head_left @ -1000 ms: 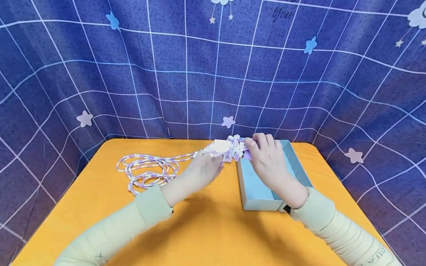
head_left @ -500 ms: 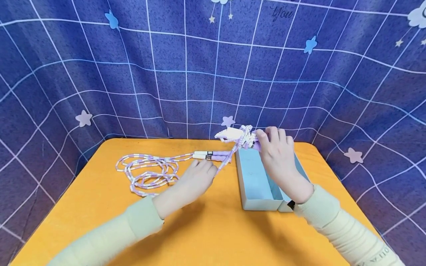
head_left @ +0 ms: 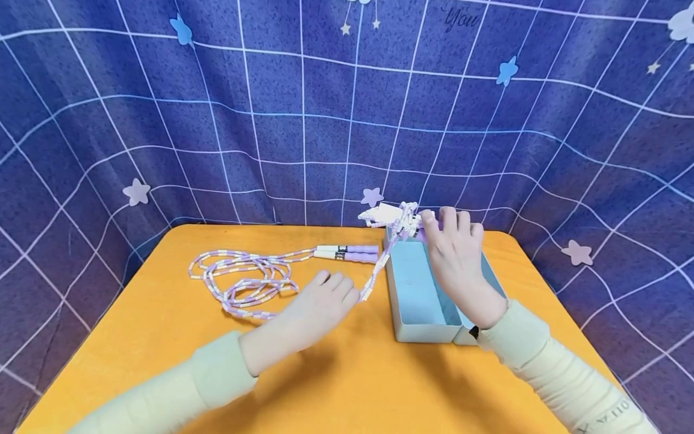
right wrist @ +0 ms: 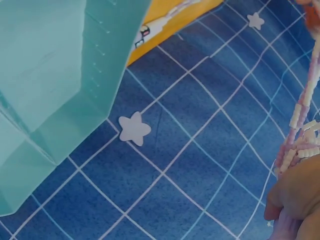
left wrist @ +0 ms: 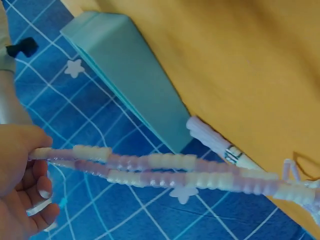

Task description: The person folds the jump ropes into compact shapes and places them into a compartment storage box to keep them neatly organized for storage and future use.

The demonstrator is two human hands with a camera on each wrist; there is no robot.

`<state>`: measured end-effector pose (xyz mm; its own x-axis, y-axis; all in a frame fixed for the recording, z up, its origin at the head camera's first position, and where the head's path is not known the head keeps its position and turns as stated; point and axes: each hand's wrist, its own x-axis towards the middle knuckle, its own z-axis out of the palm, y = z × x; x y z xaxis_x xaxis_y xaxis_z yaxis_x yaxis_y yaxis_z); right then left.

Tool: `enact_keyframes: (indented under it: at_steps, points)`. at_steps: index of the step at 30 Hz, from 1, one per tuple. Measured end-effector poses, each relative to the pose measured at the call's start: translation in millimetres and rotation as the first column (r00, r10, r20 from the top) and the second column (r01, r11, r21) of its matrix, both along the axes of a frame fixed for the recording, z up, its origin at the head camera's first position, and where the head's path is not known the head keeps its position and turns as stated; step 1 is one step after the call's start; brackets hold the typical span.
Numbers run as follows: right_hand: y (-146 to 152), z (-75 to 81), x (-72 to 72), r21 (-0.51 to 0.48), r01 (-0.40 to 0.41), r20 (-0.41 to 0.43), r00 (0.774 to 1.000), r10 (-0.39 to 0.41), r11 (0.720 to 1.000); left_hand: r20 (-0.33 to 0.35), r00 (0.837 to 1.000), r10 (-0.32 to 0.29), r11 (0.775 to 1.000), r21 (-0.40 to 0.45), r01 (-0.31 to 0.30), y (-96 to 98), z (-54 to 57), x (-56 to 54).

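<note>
In the head view my left hand (head_left: 320, 301) holds paired purple-and-white beaded strands of a jump rope, which slant up to the bundle. The left wrist view has strands (left wrist: 170, 170) pinched between thumb and fingers and stretching toward the right edge. My right hand (head_left: 455, 247), above the box, grips the purple handle end of that bundled jump rope (head_left: 402, 223). A white tag (head_left: 384, 213) sticks out to the bundle's left. The knot itself is partly hidden by the right fingers. A second jump rope (head_left: 347, 253) lies on the table, its two handles side by side.
A light blue divided box (head_left: 425, 333) stands right of centre on the orange tabletop (head_left: 347, 392). The second rope's beaded coil (head_left: 244, 271) spreads at the left. Behind the table hangs a blue grid-patterned curtain (head_left: 325, 144).
Both hands have moved apart, the right one up and rightward with the bundle. The left hand has drawn strands down and leftward. The lying rope's handles have come into sight, and its coil has shifted slightly.
</note>
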<state>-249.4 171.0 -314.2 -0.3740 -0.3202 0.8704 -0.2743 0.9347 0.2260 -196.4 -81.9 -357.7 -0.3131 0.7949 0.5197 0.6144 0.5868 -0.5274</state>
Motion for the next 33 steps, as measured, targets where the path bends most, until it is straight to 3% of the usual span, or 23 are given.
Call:
enact_keyframes:
  at_steps: [11,19,25,33]
  points:
    - [-1.5,-12.9,-4.0,0.054,-0.003,-0.023,1.000,0.004,0.999,-0.116,0.990,-0.080,0.997,0.003,0.081,5.6,24.2,15.5]
    - [-3.1,-23.2,-1.3,0.157,-0.030,-0.005,0.999,0.031,0.987,-0.138,0.983,-0.118,0.993,-0.007,0.118,10.7,54.5,20.8]
    - [-6.6,-26.6,1.3,0.219,-0.093,-0.014,0.995,0.099,0.971,-0.166,0.980,-0.111,0.994,-0.009,0.111,16.1,77.3,14.6]
    - [-9.3,-28.8,4.7,0.314,-0.183,-0.018,0.980,0.199,0.932,-0.137,0.985,-0.104,0.994,0.011,0.107,15.5,99.8,-5.9]
